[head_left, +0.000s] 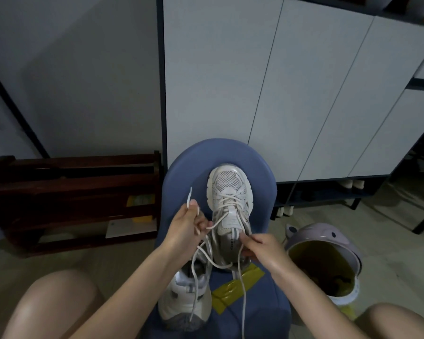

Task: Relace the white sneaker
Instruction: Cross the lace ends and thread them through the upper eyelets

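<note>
Sneaker: a white sneaker [229,204] is seen toe-away on a blue padded stool [181,172], its lower eyelets already crossed with lace, the upper ones near the collar not yet threaded.
Lace: a pale cord lace [241,285] runs from the sneaker in two loose ends; one is lifted to the left of the sneaker, the other trails down past its heel and off the bottom of the view.
Left hand: the left hand [186,226] is curled round one lace end just left of the sneaker, the stiff tip [189,196] standing up above the fingers.
Right hand: the right hand [262,248] is pinched at the sneaker's collar, on lace or eyelet edge; which cannot be told.
Handling: the sneaker is judged light, with a soft mesh upper that gives under pressure, so it is best steadied at the collar or heel. The lace is limp and is best taken close to its tip.
Second shoe: another white shoe [184,302] lies nearer than the sneaker, below the left hand.
Tape: yellow tape [238,287] is stuck to the stool behind the sneaker's heel.
Bin: a lilac bin [328,238] stands open on the floor right of the sneaker.
Rack: a dark wooden rack [71,199] stands to the sneaker's left.
Cabinet: white cabinet doors [267,81] rise beyond the sneaker's toe.
</note>
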